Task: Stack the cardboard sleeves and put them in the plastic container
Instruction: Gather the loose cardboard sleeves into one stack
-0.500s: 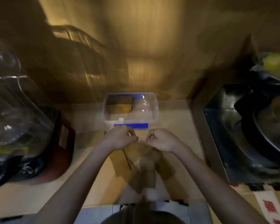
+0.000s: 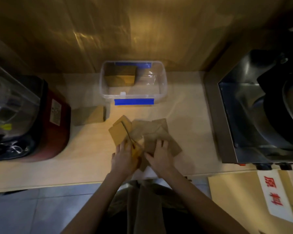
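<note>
Pale counter (image 2: 184,119), left grip (image 2: 123,159) pinching sleeves (image 2: 120,132), right hand (image 2: 161,157) flat

left hand (image 2: 123,160): forearm reaching in from below, palm down, fingers curled closed around cardboard sleeves (image 2: 120,132), which fan out beyond the fingertips | right hand (image 2: 161,157): forearm angled in from lower right, palm down, fingers spread flat, pressing sleeves beneath the fingertips | hands: side by side, thumbs nearly meeting

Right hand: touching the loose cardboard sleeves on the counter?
Touching. The head view shows the right hand pressed flat on the loose cardboard sleeves, fingers spread over the top one with no gap.
</note>
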`<state>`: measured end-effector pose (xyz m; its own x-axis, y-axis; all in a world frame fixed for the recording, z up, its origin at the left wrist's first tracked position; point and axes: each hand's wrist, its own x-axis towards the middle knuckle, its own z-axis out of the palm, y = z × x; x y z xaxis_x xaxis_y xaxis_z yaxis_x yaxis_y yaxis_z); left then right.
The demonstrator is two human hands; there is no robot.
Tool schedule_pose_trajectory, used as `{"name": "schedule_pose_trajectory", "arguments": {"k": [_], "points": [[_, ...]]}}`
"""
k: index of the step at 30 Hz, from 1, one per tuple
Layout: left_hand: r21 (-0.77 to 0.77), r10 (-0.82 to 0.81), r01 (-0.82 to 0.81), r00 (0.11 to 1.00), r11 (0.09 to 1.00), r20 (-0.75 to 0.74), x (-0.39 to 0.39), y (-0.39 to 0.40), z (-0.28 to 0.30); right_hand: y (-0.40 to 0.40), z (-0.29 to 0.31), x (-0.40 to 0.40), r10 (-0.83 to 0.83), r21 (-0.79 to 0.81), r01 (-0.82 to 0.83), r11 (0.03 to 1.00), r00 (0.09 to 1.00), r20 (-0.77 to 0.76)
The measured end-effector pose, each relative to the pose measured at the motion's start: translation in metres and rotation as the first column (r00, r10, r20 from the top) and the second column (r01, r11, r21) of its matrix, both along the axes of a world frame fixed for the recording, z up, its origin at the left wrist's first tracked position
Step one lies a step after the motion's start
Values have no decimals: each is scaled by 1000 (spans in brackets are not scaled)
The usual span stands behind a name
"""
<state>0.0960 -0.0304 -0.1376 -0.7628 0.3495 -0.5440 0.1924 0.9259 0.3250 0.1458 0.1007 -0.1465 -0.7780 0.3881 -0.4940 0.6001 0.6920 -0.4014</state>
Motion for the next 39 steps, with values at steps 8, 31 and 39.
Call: {"name": "schedule_pose_trajectory", "arguments": {"k": [8, 31, 39], "points": [[-49, -80, 82, 996, 995, 28, 11, -5, -12, -11, -9, 5, 40, 47, -41, 998, 999, 24], [329, -120, -944, 324, 27, 938, -9, 19, 54, -8, 67, 9, -196, -534, -17, 845, 920, -340], [196, -192, -967, 226, -164, 955, 4, 15, 36, -10, 54, 28, 163, -139, -265, 954, 850, -500]]}}
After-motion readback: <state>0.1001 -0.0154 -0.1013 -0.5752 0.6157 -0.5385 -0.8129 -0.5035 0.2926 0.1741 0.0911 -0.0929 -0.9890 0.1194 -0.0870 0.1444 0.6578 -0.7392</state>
